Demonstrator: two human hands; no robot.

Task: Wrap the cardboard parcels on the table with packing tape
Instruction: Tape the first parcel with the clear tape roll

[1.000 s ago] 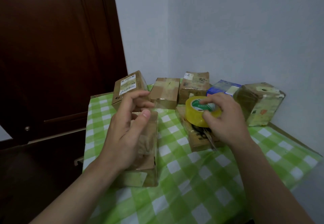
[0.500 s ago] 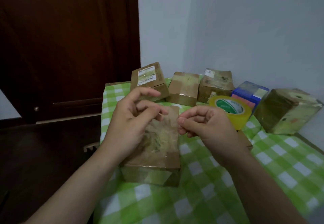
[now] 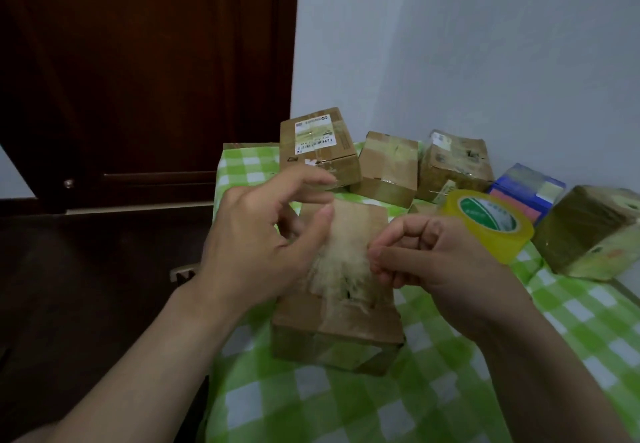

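Green-checked table [image 3: 433, 408]; on it cardboard parcels [image 3: 388, 165], blue box [image 3: 526, 189]

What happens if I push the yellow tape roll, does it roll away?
Probably not: the tape roll lies mostly on its flat side, slightly tilted, so it would likely slide. Tipped onto its round edge, it could roll. It looks thick and full, so probably rather heavy for its size.

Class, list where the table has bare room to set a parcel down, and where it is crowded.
Free: checked cloth nearer than the front parcel, and its back-left corner beside the labelled box. Crowded: the back boxes and around the tape roll.
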